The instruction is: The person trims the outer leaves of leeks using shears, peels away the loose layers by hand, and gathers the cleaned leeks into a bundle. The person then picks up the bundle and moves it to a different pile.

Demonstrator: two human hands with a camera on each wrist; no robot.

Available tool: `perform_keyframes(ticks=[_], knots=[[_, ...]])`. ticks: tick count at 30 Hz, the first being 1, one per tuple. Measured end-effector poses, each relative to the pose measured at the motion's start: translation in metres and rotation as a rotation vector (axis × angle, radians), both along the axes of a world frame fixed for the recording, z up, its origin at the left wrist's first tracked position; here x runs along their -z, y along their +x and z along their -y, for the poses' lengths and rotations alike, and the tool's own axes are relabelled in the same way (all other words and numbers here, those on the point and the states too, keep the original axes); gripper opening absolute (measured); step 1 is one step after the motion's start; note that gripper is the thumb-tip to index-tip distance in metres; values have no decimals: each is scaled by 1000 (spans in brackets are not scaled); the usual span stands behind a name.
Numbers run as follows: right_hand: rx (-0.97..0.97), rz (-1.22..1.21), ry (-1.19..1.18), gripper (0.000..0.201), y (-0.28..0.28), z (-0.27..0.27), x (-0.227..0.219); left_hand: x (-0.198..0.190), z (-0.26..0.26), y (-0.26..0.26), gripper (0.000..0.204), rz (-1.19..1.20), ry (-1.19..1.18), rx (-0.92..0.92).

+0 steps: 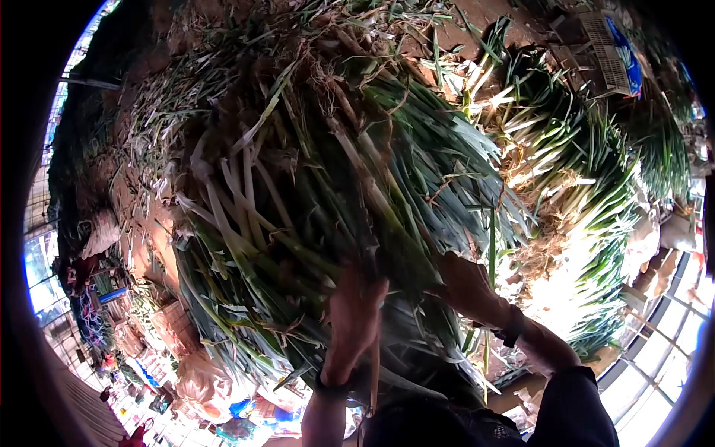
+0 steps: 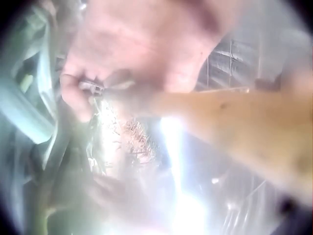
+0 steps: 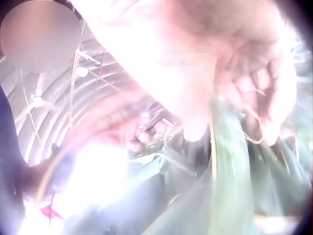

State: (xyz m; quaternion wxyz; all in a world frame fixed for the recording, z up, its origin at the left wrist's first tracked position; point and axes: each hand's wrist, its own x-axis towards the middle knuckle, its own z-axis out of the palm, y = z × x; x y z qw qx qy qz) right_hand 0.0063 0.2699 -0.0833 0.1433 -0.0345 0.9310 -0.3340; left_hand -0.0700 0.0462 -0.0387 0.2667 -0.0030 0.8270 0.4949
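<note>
Long green-and-white stalks, like leeks or large scallions [image 1: 253,246], lie heaped in front of the person. The left hand [image 1: 354,316] is over the pile's near side; in the left wrist view this hand [image 2: 142,44] has its fingers curled round a pale wooden handle [image 2: 234,122]. What the handle's far end joins is blurred. To its right, the right hand [image 1: 473,290] reaches into the leaves. In the right wrist view the right hand [image 3: 195,63] grips broad green leaves [image 3: 230,166] between thumb and curled fingers; some fingertips are hidden.
Another row of stalks [image 1: 596,216] with bright roots lies to the right. A plastic crate [image 1: 605,52] stands at the upper right. Loose leaf scraps [image 1: 179,97] cover the ground at the upper left. Bags [image 1: 201,384] and a brick-coloured box [image 1: 175,328] are at the lower left.
</note>
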Motion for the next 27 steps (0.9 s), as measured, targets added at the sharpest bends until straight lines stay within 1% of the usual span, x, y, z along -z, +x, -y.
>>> perform_keyframes(ticks=[1,2,4,5,6,7,8,9,10,11,12,13,14,15,16,17,18,19,20,21,22,23,24,25,26,27], knots=[[-9,-222,110,75,-4,3,13,-7,0,11,50,31,-7,9],[-6,-221,109,75,-20,5,10,-9,2,21,50,32,-8,12],[36,52,111,78,-54,13,4,-11,5,41,53,42,4,-19],[36,52,109,78,-62,22,8,-19,4,47,53,49,-8,-38],[34,-13,170,70,-68,32,14,-22,7,52,53,47,-11,-40],[31,-77,230,62,-75,41,13,-25,11,58,53,33,-68,19],[25,-76,224,62,-80,45,10,-27,14,63,53,19,-124,78],[-116,105,300,52,-85,47,4,-30,17,66,53,19,-127,71],[-259,279,380,42,-91,49,-1,-30,18,66,53,-53,-120,70],[-271,270,386,42,-89,47,-1,-31,19,66,53,-123,-112,63],[-305,108,322,34,-77,40,0,-39,21,68,53,-119,-110,53],[-335,-54,259,26,-66,31,-1,-50,22,68,55,-9,-71,-25],[-436,35,148,24,-57,22,-3,-56,24,69,57,99,-30,-105],[-538,123,34,21,-48,16,-7,-59,28,71,57,96,-25,-120],[-603,-99,-189,12,-33,15,-16,-61,34,76,59,53,-8,-145],[-699,38,-321,7,-21,17,-32,-63,39,78,61,8,11,-168],[-851,179,-482,10,-26,18,-69,-65,43,80,61,7,14,-181],[-958,238,-675,20,-19,20,-79,-69,48,82,63,50,19,-211],[-1037,280,-811,21,-18,20,-87,-71,51,84,65,90,26,-239],[-1025,309,-753,19,-28,15,-91,-72,54,86,65,86,31,-246],[-1010,337,-694,17,-55,9,-101,-72,57,89,65,84,31,-260],[-1121,280,-462,16,-106,11,-118,-71,59,92,65,82,31,-270],[-516,645,-446,18,-146,11,-150,-68,60,95,65,76,35,-272],[-216,468,-619,24,-191,9,-169,-65,62,98,66,31,17,-230],[-219,468,-620,24,-193,8,-163,-62,64,101,67,-9,-4,-190],[-170,296,-593,29,-191,3,-147,-59,63,105,67,-7,-4,-193]])
